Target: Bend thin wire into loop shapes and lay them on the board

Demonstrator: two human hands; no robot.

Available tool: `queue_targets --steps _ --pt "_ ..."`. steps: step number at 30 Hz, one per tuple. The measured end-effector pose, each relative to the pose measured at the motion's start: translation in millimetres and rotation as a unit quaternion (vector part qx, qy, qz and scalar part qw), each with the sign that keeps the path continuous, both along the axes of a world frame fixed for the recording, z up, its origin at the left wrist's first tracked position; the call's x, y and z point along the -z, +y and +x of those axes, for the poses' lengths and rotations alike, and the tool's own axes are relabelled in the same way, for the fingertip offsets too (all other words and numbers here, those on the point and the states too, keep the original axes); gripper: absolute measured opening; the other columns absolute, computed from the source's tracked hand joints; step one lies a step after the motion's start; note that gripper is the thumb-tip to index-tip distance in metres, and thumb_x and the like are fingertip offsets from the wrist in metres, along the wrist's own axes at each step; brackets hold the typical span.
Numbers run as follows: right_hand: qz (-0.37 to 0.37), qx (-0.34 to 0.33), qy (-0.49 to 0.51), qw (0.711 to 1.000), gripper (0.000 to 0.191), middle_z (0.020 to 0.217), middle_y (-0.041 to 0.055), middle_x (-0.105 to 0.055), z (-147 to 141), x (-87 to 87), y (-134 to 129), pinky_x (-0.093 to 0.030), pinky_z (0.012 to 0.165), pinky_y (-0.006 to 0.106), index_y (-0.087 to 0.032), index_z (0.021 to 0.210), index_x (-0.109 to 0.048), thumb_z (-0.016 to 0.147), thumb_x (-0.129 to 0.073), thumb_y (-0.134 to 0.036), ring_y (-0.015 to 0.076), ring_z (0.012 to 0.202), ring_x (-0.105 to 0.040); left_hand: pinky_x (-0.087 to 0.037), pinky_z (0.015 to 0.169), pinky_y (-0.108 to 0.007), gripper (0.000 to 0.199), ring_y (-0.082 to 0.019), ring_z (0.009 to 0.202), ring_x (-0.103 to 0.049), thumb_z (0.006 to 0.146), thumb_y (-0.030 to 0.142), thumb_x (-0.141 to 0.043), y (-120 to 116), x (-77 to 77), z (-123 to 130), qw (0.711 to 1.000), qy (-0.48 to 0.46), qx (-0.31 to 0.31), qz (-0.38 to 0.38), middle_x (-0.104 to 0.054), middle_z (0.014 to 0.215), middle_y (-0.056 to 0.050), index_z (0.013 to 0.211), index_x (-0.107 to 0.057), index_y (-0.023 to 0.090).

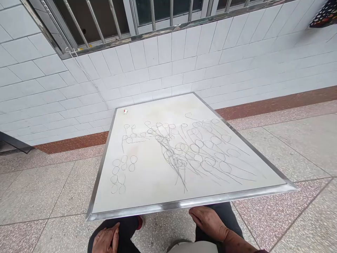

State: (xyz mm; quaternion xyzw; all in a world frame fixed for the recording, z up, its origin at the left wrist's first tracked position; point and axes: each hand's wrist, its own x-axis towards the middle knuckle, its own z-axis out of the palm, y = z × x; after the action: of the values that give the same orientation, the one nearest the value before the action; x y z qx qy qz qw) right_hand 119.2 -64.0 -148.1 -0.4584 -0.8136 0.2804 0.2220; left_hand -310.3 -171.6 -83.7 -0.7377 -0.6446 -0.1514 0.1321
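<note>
My left hand [106, 239] rests on the left thigh below the board's near edge, its fingers slightly apart and nothing visible in it. On the right knee lies my right hand [208, 219], fingers loosely curled, with no object showing in them. Both hands are apart from the white metal-edged tabletop [142, 191]. Across its middle and right spreads a tangle of thin looped wires [179, 160], many with a round loop and a long straight tail. Several double-loop wire pieces [132, 163] lie separately at the left.
A small white-and-red object [125, 111] sits near the far left corner. Behind the table stands a white tiled wall [158, 77] with a barred window [152, 17]. Speckled floor tiles [63, 189] surround it. Part of a light-coloured seat [193, 247] shows between the legs.
</note>
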Motion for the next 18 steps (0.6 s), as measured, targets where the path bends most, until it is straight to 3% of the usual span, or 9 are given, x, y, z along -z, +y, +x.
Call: queue_targets --steps 5,9,11,14,18 --pt "0.044 -0.179 -0.051 0.982 0.033 0.074 0.0052 -0.068 -7 -21.7 -2 -0.047 0.061 0.025 -0.021 0.090 -0.069 0.095 -0.036 -0.020 0.0160 0.067 -0.063 -0.051 0.081 -0.035 0.031 -0.019 0.079 -0.070 0.095 0.034 -0.043 0 0.8 0 1.000 0.002 0.003 0.014 -0.076 0.092 -0.003 0.096 -0.071 0.020" --pt "0.055 -0.238 -0.037 0.969 0.036 0.068 0.0037 -0.065 -11 -69.3 3 -0.046 0.058 0.024 -0.021 0.092 -0.069 0.096 -0.034 -0.021 0.0141 0.061 -0.060 -0.049 0.083 -0.036 0.031 -0.020 0.077 -0.068 0.095 0.032 -0.042 -1 1.1 0 1.000 0.001 -0.004 0.023 -0.076 0.090 -0.004 0.096 -0.069 0.018" --pt "0.070 -0.175 -0.031 0.982 0.032 0.072 0.0057 -0.065 -12 -97.3 14 -0.048 0.062 0.027 -0.020 0.097 -0.068 0.096 -0.036 -0.026 0.0161 0.066 -0.060 -0.048 0.083 -0.037 0.030 -0.020 0.077 -0.068 0.096 0.031 -0.042 0 1.7 0 1.000 -0.001 -0.006 0.019 -0.075 0.089 -0.004 0.098 -0.068 0.017" --pt "0.096 0.034 -0.031 0.994 0.027 0.090 0.0092 -0.065 -16 -126.4 37 -0.050 0.073 0.032 -0.020 0.103 -0.063 0.096 -0.039 -0.030 0.0200 0.083 -0.062 -0.047 0.085 -0.038 0.028 -0.021 0.078 -0.067 0.095 0.030 -0.043 0 3.8 -1 1.000 -0.002 -0.001 0.012 -0.075 0.091 -0.005 0.099 -0.067 0.017" --pt "0.112 0.126 -0.061 0.984 0.018 0.092 0.0082 -0.062 -28 -129.0 61 -0.050 0.070 0.032 -0.019 0.097 -0.059 0.093 -0.049 -0.033 0.0213 0.083 -0.061 -0.046 0.084 -0.039 0.027 -0.022 0.076 -0.067 0.095 0.029 -0.043 0 7.2 -3 1.000 0.011 0.005 0.023 -0.075 0.089 -0.005 0.101 -0.067 0.017"
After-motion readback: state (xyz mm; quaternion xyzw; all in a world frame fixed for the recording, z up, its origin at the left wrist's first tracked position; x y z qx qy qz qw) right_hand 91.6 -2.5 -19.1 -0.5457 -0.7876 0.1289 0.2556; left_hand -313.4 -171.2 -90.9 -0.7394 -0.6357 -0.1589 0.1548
